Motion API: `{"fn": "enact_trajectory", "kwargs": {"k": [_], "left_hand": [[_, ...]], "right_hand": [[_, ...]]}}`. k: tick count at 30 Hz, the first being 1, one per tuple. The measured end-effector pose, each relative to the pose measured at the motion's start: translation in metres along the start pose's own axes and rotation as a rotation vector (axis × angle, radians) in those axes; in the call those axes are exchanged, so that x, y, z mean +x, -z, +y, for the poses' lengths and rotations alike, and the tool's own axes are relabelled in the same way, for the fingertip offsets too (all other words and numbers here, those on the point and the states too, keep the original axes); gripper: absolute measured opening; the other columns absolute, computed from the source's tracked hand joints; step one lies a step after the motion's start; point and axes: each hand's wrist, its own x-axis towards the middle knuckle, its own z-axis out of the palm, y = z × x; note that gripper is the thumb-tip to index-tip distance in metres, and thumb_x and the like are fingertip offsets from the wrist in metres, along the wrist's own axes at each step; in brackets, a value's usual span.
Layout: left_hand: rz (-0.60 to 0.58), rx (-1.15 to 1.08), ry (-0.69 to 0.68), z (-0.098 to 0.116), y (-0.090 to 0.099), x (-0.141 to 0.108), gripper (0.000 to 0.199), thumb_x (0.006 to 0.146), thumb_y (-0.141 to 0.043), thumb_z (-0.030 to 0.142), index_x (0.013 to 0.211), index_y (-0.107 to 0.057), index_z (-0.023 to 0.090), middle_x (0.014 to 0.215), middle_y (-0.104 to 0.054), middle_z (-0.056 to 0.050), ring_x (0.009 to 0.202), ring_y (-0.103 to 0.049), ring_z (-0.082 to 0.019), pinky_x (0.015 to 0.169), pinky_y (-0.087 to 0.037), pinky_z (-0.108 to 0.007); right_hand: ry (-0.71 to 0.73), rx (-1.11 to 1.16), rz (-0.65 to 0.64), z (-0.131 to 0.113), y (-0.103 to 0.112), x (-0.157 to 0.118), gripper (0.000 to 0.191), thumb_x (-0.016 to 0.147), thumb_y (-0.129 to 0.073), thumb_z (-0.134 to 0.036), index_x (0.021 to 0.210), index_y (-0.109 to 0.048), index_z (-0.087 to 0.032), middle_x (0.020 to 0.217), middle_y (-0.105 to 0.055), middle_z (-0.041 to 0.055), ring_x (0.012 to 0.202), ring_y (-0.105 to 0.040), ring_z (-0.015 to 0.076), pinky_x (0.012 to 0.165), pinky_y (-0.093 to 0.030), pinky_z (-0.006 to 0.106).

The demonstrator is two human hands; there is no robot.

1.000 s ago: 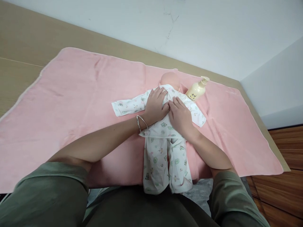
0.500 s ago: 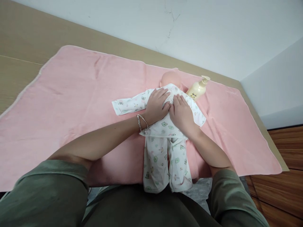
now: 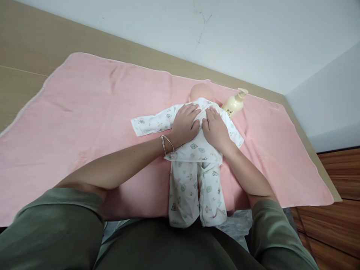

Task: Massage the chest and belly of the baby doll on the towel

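Note:
A baby doll (image 3: 201,92) lies face down, its bald head toward the wall. It wears a white printed top (image 3: 197,148) and matching trousers (image 3: 184,191), whose legs reach over the near edge. My left hand (image 3: 184,123) rests flat on the left side of the doll's upper back, fingers extended. On the right side of the back, my right hand (image 3: 216,127) lies flat too, its fingers stretched toward the head. Both thumbs come close together near the middle of the back. The doll's face and hands are hidden.
A pink blanket (image 3: 126,101) is spread under the doll on a wooden table (image 3: 25,45). A cream pump bottle (image 3: 234,104) leans or lies just right of the doll's shoulder. Beyond the table rises a white wall (image 3: 253,41); brown wood panels (image 3: 334,221) stand lower right.
Both hands stay on the doll's back, with my fingers spread slightly apart from before at the upper back. The whole view has shifted slightly.

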Motion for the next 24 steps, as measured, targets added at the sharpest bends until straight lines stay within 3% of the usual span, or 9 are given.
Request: {"fn": "enact_trajectory", "kwargs": {"k": [3,6,10,15,19,22,24], "left_hand": [[-0.027,0.027,0.051,-0.002,-0.001,0.001,0.048,0.089,-0.044,0.029,0.134,-0.054,0.016,0.146,-0.054,-0.014,0.139,-0.044,-0.031,0.12,-0.03,-0.055],[-0.059,0.04,0.015,0.0,0.0,0.002,0.047,0.091,-0.041,0.027,0.134,-0.054,0.014,0.145,-0.054,-0.015,0.14,-0.043,-0.033,0.12,-0.028,-0.057],[-0.07,0.045,-0.049,0.002,0.002,0.001,0.041,0.092,-0.038,0.024,0.127,-0.06,0.019,0.142,-0.058,-0.011,0.139,-0.045,-0.03,0.118,-0.031,-0.057],[-0.067,0.062,-0.044,0.003,0.002,0.001,0.042,0.091,-0.038,0.023,0.127,-0.06,0.018,0.143,-0.057,-0.011,0.138,-0.046,-0.03,0.117,-0.033,-0.056],[-0.109,0.103,-0.028,0.003,0.003,0.003,0.05,0.091,-0.038,0.027,0.135,-0.053,0.008,0.147,-0.051,-0.02,0.14,-0.042,-0.036,0.117,-0.03,-0.06],[-0.119,0.107,-0.058,0.003,0.004,0.004,0.048,0.091,-0.037,0.026,0.133,-0.055,0.01,0.146,-0.052,-0.018,0.138,-0.043,-0.035,0.117,-0.03,-0.059],[-0.104,0.103,-0.09,0.002,0.004,0.005,0.045,0.091,-0.037,0.024,0.129,-0.059,0.013,0.144,-0.055,-0.016,0.137,-0.046,-0.033,0.116,-0.033,-0.056]], "right_hand": [[0.029,-0.056,0.022,-0.012,-0.001,-0.013,0.051,0.097,-0.032,-0.022,0.138,-0.05,0.002,0.147,-0.052,0.0237,0.144,-0.042,0.0313,0.121,-0.034,0.05],[0.075,-0.069,0.048,-0.014,-0.001,-0.015,0.048,0.097,-0.031,-0.02,0.135,-0.055,-0.002,0.144,-0.056,0.0205,0.142,-0.044,0.0291,0.121,-0.034,0.048],[0.061,0.015,-0.015,0.0,0.003,0.003,0.047,0.097,-0.035,-0.023,0.137,-0.052,-0.006,0.151,-0.048,0.0177,0.147,-0.037,0.0281,0.123,-0.031,0.049],[0.022,0.012,-0.041,0.004,0.003,0.01,0.053,0.098,-0.035,-0.025,0.144,-0.042,-0.001,0.156,-0.04,0.0218,0.15,-0.031,0.0303,0.123,-0.029,0.052],[0.05,-0.064,0.025,-0.011,0.0,-0.008,0.05,0.098,-0.031,-0.02,0.14,-0.049,0.002,0.147,-0.051,0.0233,0.144,-0.042,0.0303,0.122,-0.032,0.05],[0.09,-0.056,0.057,-0.013,0.002,-0.01,0.047,0.095,-0.033,-0.016,0.133,-0.057,-0.002,0.14,-0.06,0.0199,0.139,-0.049,0.028,0.122,-0.035,0.047],[0.065,-0.018,0.03,-0.007,0.004,-0.003,0.046,0.094,-0.037,-0.017,0.133,-0.057,-0.003,0.143,-0.057,0.0192,0.141,-0.047,0.0286,0.122,-0.035,0.046]]}}
